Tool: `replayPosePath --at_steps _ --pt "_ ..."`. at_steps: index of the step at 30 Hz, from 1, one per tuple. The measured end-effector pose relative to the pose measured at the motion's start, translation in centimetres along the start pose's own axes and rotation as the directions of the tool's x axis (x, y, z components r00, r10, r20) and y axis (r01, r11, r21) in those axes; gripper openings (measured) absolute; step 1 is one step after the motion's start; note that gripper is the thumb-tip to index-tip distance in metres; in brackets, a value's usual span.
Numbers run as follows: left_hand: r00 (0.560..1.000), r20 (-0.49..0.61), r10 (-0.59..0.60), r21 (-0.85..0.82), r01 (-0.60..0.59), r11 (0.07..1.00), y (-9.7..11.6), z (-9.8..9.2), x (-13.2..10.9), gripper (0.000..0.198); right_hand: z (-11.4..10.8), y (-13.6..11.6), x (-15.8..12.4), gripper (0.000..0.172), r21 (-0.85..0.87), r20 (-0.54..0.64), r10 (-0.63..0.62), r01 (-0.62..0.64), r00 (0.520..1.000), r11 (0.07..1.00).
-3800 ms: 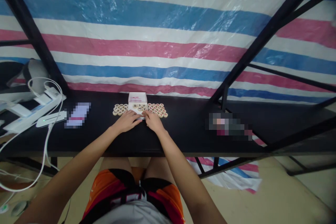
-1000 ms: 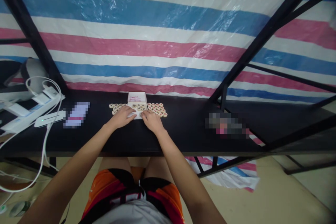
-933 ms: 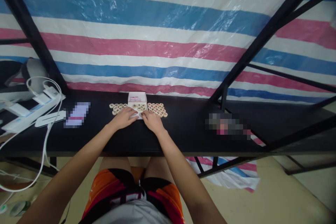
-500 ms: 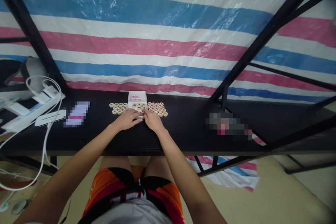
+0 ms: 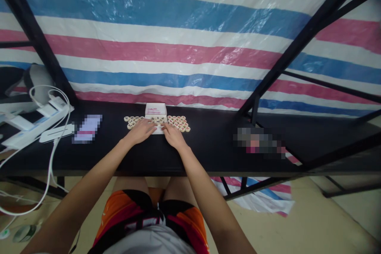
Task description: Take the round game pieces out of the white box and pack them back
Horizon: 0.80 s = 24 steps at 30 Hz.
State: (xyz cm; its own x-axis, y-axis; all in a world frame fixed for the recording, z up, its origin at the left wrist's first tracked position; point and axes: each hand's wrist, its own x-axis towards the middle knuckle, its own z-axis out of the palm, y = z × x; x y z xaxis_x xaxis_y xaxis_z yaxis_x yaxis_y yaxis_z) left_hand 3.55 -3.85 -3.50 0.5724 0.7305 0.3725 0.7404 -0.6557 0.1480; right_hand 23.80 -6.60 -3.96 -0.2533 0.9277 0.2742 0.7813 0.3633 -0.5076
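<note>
A small white box lies open at the back of the black table, with round wooden game pieces inside it. More of these discs lie in a group left of the box and in another group to its right. My left hand rests at the box's front left, fingers stretched forward onto the discs there. My right hand sits at the box's front right corner, fingers curled down; whatever they pinch is hidden.
A white power strip with plugs and looping cables fills the table's left end, beside a flat white device. Blurred patches lie left and right. Black frame bars rise at right. A striped tarp hangs behind.
My left hand has slid forward and to the left, from the box's front edge onto the left group of discs. My right hand has barely moved.
</note>
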Motion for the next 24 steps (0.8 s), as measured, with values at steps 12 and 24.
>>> replayPosePath --at_steps 12,24 --pt "0.735 -0.074 -0.674 -0.058 0.671 0.739 -7.1 -4.6 -3.2 0.037 0.0 0.1 -0.1 0.034 0.001 0.005 0.017 -0.017 1.0 1.0" --pt "0.783 0.035 -0.622 -0.117 0.621 0.775 -8.6 -3.8 -3.9 0.03 -0.4 -0.5 -0.3 0.03 -0.148 -0.108 0.032 -0.048 0.994 0.988"
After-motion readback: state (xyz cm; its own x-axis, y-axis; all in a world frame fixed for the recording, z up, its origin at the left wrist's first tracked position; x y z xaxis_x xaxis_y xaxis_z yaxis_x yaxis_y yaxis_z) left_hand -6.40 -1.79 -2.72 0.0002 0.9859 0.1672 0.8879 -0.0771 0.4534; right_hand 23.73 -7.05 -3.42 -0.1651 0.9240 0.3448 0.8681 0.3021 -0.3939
